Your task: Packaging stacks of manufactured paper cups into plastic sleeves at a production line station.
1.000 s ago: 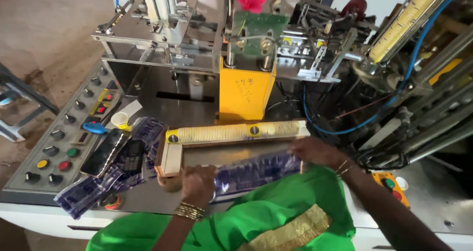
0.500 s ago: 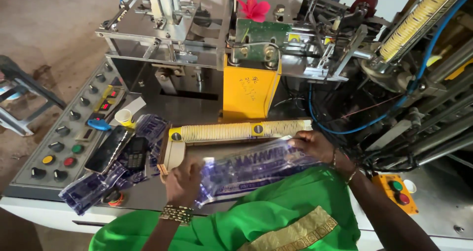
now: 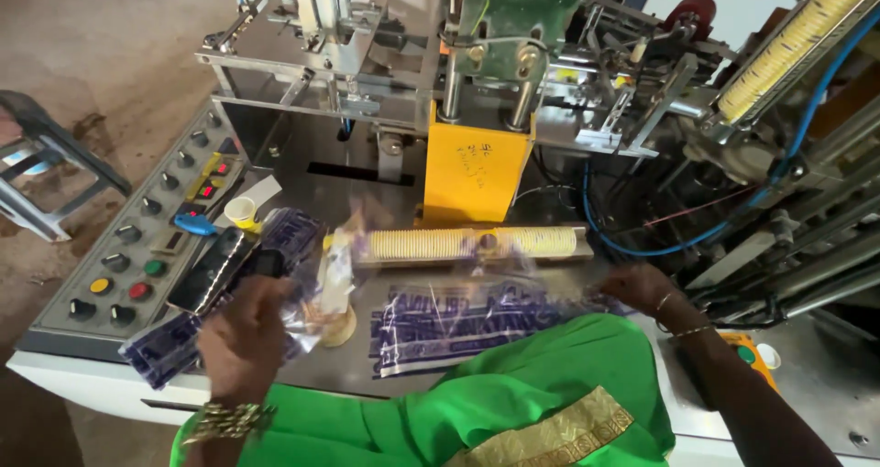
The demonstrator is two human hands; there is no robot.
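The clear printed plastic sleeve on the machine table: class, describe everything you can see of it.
The clear printed plastic sleeve is a long, thin, see-through bag with dark blue print. It lies stretched lengthwise and wrinkled on the steel table, below the row of stacked cups. The right hand pinches its right end; the left hand holds its crumpled left end.

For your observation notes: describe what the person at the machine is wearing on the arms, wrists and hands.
Both forearms are bare, with no gloves. The left hand has a stack of gold-coloured bangles at the wrist. The right hand has thin gold-coloured bangles at its wrist. A bright green garment with a gold woven border drapes between the arms.
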